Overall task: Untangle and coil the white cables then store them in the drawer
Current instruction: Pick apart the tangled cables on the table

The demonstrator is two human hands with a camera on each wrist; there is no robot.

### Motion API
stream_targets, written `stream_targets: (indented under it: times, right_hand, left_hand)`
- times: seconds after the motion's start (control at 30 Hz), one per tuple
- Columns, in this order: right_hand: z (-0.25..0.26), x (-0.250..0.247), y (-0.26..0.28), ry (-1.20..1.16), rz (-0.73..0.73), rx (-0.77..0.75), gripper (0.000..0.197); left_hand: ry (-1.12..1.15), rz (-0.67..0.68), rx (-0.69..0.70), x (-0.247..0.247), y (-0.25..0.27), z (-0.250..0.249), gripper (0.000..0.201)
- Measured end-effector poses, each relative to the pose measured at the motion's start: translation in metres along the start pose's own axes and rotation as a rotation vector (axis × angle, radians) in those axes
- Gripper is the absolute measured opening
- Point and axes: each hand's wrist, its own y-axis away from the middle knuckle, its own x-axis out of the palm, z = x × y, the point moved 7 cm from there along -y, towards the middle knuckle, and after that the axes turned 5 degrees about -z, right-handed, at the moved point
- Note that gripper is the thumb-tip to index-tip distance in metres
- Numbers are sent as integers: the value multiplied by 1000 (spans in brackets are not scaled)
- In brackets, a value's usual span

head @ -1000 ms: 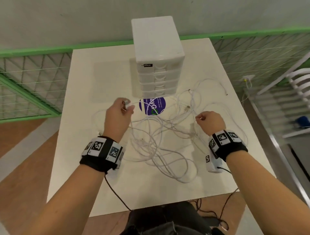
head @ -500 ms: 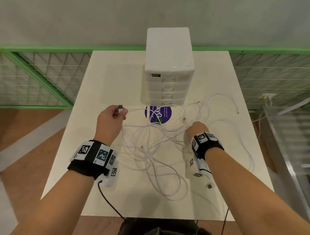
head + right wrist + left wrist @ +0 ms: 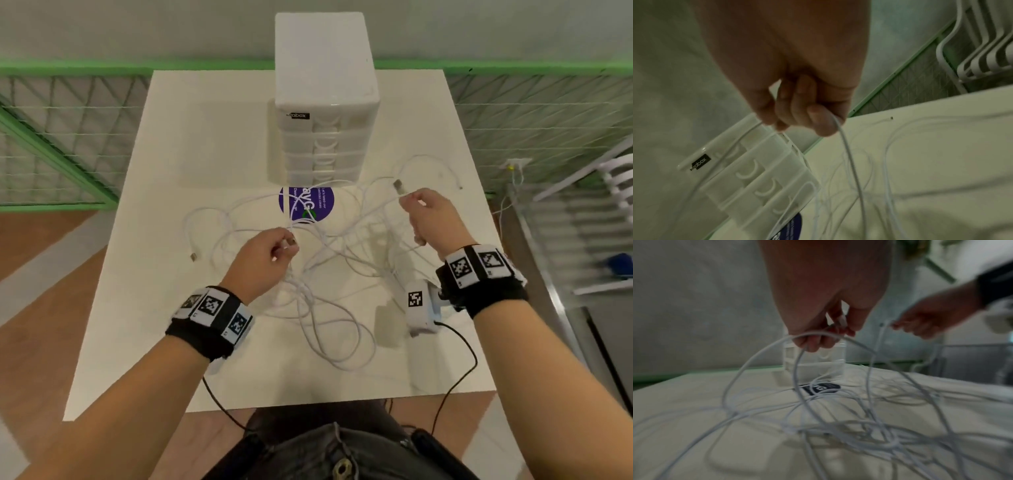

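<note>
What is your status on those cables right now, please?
Left hand pinches a plug end; right hand holds a cable near another plug. White cables still tangled on table. Drawers all shut.

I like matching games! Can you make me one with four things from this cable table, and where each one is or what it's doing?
Things:
1. left hand
2. right hand
3. drawer box
4. purple sticker

Places or states:
A. stands at the far middle of the table, drawers shut
B. pinches a cable end by the metal plug, raised on the right side
C. lies flat on the table in front of the drawer box
D. pinches a cable end over the middle of the tangle of white cables

Pairs: 1-D, 2-B, 3-A, 4-C
</note>
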Motion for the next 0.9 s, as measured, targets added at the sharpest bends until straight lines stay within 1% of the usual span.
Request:
stream_targets:
  times: [0.03,0.1,0.13,0.17,0.23,0.27,0.33,0.4,0.5,0.53,0.57,0.6,0.67,0.73,0.77,0.8,0.83,0.9]
  right_hand:
    - [3,1,3,149,56,-46,25]
    - [-2,5,10,461,148,-124,36]
    - [-10,5,14,562,188,-133,35]
    - [-21,5,18,611,226,-123,32]
    - [-42,1,31,646,272,-91,23]
    - [-51,-3,39,649,282,-80,19]
    - [-70,-8,53,684,305,-56,11]
    - [-91,-6,65,830,391,-30,20]
    - [-118,0,77,1064,554,7,35]
    - [-124,2,80,1110,581,5,41]
    - [-129,3,81,1138,590,4,41]
    - [-131,4,81,1138,572,-4,35]
    - [-133,1,77,1106,507,46,17]
    - [-131,1,73,1063,450,62,13]
    - [-125,3,70,1051,415,19,8]
    - [-116,6,67,1033,368,-37,10]
    - [-105,8,65,995,310,-84,17]
    - [-75,13,61,810,179,-162,24]
  left_hand:
    - [-69,96,67,16,3,-6,9]
    - [-259,295,177,49,13,-11,35]
    - [-384,390,210,64,19,-8,47]
    - [-512,465,241,77,23,-3,56]
    - [-709,542,260,92,27,13,61]
    - [-761,556,236,94,26,22,61]
    - [-783,560,177,94,25,36,65]
    - [-757,548,171,93,24,39,66]
    - [-700,512,178,90,24,36,61]
    - [-660,494,176,89,24,36,59]
    - [-609,468,185,87,24,34,54]
    - [-550,435,197,83,24,32,47]
    - [-385,327,204,71,22,29,33]
    - [-194,200,164,53,21,27,27]
    - [-122,134,135,42,20,27,26]
    - [-65,67,94,32,20,29,25]
    - [-13,-4,52,21,20,33,23]
    - [67,-129,-21,2,21,43,22]
